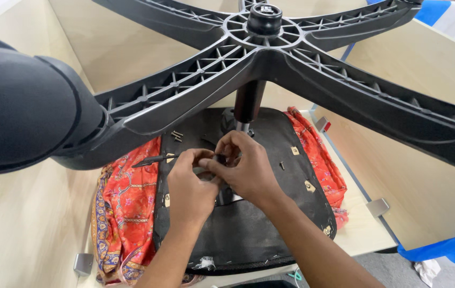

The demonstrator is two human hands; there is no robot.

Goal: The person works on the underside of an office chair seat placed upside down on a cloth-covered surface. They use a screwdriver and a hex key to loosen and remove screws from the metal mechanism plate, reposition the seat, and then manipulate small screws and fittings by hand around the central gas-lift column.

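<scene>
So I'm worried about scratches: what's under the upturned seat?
A red patterned cloth shows on both sides of the black seat underside, over a pale table. How it lies beneath the seat is hidden.

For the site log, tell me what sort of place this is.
Probably a furniture assembly workstation: an upturned office chair with its star base up lies on a red cloth on a partitioned wooden bench, loose screws nearby.
</scene>
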